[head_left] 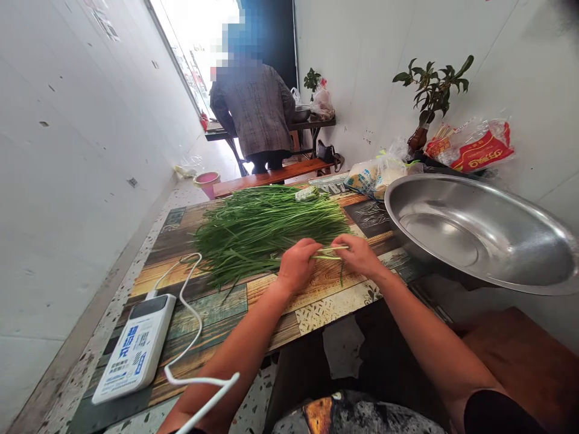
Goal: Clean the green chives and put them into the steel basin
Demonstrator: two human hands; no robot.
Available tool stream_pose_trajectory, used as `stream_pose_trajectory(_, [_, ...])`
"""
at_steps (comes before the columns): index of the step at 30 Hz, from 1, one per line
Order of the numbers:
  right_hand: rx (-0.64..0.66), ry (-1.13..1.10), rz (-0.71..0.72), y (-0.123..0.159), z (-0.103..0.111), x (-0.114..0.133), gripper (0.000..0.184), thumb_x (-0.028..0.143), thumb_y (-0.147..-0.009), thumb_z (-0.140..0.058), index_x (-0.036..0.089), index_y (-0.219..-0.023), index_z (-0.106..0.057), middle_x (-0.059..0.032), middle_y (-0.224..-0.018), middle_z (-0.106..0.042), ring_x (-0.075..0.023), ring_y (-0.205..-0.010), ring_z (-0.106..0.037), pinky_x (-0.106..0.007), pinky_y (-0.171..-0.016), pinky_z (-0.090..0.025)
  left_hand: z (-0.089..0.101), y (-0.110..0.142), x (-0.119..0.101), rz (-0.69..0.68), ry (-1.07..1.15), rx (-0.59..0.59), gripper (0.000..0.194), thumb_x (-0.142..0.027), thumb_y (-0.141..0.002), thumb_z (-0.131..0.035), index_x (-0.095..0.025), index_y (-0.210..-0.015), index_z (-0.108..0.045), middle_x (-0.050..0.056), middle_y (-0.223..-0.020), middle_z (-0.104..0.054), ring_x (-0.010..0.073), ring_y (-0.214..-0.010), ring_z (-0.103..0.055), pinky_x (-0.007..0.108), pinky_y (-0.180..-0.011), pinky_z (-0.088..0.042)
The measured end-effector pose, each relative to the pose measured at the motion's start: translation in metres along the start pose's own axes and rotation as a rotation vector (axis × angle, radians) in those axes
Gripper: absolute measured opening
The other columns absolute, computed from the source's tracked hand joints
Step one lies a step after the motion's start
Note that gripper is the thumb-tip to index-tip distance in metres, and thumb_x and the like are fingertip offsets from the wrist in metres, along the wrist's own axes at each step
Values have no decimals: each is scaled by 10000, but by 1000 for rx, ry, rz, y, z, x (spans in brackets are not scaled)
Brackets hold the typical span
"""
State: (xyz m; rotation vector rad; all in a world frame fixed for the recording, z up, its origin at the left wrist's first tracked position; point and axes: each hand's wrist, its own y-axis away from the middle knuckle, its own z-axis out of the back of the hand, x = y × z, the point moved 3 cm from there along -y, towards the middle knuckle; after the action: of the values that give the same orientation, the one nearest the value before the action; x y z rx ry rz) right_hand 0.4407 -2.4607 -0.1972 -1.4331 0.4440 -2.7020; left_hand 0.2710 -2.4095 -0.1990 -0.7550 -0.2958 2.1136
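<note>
A big pile of green chives (266,226) lies across the patterned table (217,307). My left hand (296,263) is closed around a few chive stalks (329,252) at the pile's near edge. My right hand (359,254) pinches the same stalks at their pale root ends, a short way to the right. Both hands rest low over the tabletop, with the stalks stretched between them.
A large steel basin (484,232) sits to the right of my hands. A white power bank (136,346) with a white cable (190,337) lies at the near left. Plastic bags (473,144) and a potted plant (429,96) stand behind the basin. Another person (253,114) stands at a far table.
</note>
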Motion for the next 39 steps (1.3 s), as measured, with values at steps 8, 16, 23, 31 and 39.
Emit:
stream_pose_trajectory(8, [-101,-278,-158,4,9,-12,359,482,-849,-502,182,-836,-697,-30,-764,-662,-148,-684,-576,-277,-646,-446,-2,4,-5,-37,-77,-1,366,-69,-784,-510,-208,-1070,-691,44,-878,-689,171,-821,-617,277,-736,-484])
stream_pose_trajectory(16, [260,309,326,-4,6,5,316,373,-904,-500,184,-742,-695,-37,-694,-633,-146,-682,-535,-262,-647,-373,1,5,-12,-185,-296,22,310,-93,-824,-487,-232,-1016,-687,44,-839,-674,179,-776,-574,286,-675,-463])
stream_pose_trajectory(23, [214,212,182,4,25,-9,354,384,-894,-477,182,-661,-651,-1,-595,-574,-123,-591,-498,-237,-575,-338,4,2,0,-156,-237,5,297,-83,-793,-502,-213,-960,-711,45,-819,-681,178,-742,-559,301,-664,-471])
stream_pose_trajectory(31, [20,-22,30,12,20,-11,216,375,-778,-630,188,-817,-730,-31,-731,-687,-148,-649,-575,-262,-602,-427,3,4,-6,-171,-256,-83,288,-124,-835,-493,-205,-1036,-682,57,-855,-689,180,-754,-546,308,-685,-461])
stream_pose_trajectory(39, [-18,-65,90,10,13,-4,184,345,-788,-634,204,-825,-746,-42,-789,-715,-155,-697,-605,-281,-666,-464,-2,5,-15,-262,-266,-90,247,-201,-906,-455,-204,-1029,-669,57,-860,-695,167,-716,-546,302,-662,-442])
